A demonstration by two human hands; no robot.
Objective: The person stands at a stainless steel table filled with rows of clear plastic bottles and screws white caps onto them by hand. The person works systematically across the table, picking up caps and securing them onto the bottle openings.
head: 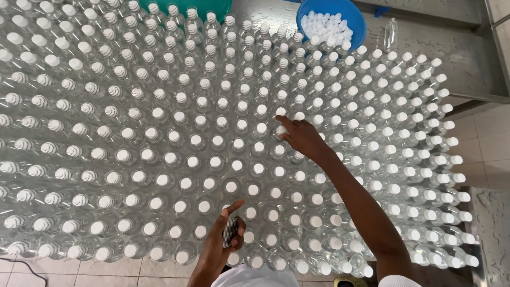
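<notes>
A dense field of clear plastic bottles (159, 138) with white caps fills the table. My right hand (302, 137) reaches out over the middle of the field, its fingertips on the white cap of one bottle (280, 129). Near the front edge, my left hand (226, 234) hovers just above the bottles. It is closed around a small dark ribbed object (230, 231), with the thumb raised.
A blue bowl (355, 21) of loose white caps stands at the back right, a green basin (220, 6) beside it at the back. A single clear bottle (391, 33) lies on the steel counter. Tiled floor shows at the right and front.
</notes>
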